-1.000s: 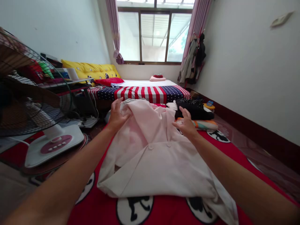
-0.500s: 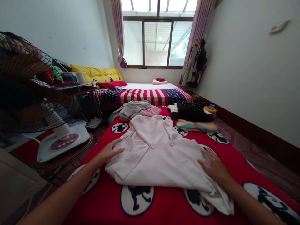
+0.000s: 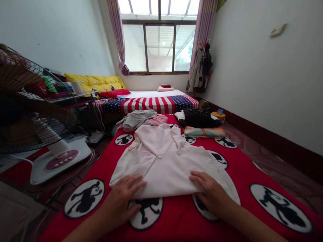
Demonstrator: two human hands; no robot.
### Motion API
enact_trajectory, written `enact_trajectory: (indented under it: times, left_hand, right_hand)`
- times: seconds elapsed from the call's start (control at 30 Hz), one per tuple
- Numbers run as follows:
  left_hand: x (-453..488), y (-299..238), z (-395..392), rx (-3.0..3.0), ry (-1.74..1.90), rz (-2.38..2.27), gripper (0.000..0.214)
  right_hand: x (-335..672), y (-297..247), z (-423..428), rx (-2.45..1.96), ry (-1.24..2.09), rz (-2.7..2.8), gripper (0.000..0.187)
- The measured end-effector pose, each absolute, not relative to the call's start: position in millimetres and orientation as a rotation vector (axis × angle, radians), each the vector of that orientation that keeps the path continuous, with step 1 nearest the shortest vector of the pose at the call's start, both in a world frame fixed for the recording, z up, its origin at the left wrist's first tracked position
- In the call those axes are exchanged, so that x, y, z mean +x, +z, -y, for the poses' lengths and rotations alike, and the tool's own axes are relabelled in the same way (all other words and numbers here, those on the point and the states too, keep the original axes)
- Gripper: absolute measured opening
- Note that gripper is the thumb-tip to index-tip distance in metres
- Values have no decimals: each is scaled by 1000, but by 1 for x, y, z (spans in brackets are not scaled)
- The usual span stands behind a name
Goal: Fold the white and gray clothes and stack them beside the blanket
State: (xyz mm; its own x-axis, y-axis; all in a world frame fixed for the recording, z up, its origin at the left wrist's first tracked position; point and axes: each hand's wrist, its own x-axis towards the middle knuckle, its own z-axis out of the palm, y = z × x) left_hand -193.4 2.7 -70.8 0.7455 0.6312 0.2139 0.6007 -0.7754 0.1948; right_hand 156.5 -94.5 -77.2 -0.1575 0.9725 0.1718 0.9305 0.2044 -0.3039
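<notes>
Resting, head view: left hand (image 3: 121,198) and right hand (image 3: 210,193) palm-down, fingers spread, well apart, on near edge of pink jacket (image 3: 164,164), neither gripping. Jacket lies flat, buttons up, on red blanket (image 3: 176,218), reaching forward from between hands. Grey cloth (image 3: 137,119) and black bundle (image 3: 202,118) beyond collar, either side; fan base (image 3: 60,161) left of blanket.

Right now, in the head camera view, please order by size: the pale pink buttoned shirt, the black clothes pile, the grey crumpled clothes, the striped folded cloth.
Largest: pale pink buttoned shirt.
Then black clothes pile and grey crumpled clothes, which look alike, so unranked.
Smallest: striped folded cloth.
</notes>
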Motion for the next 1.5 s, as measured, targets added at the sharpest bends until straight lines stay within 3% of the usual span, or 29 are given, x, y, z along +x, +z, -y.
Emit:
enact_trajectory:
  times: [0.2, 0.4, 0.53, 0.77, 0.93, 1.03, 1.13, 1.33, 1.5]
  left_hand:
    - [-150, -79, -13, 2940, 424, -1093, 52]
    - [-179, -65, -41, 2953, 307, -1315, 44]
    - [-213, -59, -53, 2863, 457, -1447, 38]
    - [-236, -35, -60, 2765, 777, -1325, 32]
    - [-248, -27, -53, 2532, 288, -1165, 35]
    - [-248, -18, -52, 2324, 163, -1110, 23]
    - [-229, -11, -61, 2094, 283, -1083, 23]
    - [-148, -45, -100, 1155, 758, -990, 33]
    - [-103, -66, -152, 858, 1067, -1137, 26]
  right_hand:
    - [124, -71, 60, -1764, 55, 2278, 46]
    - [177, -73, 55, -2013, -205, 2112, 44]
    - [230, -63, 71, -2136, -341, 1944, 33]
    - [263, -27, 99, -1895, -512, 1793, 29]
    - [285, -49, 114, -2181, 18, 2032, 30]
    - [284, -53, 113, -2122, 201, 1965, 25]
    - [256, -43, 91, -1955, 235, 1806, 30]
    - [172, -61, 5, -1510, 827, 1336, 30]
    - [150, -101, -38, -1464, 674, 1070, 24]
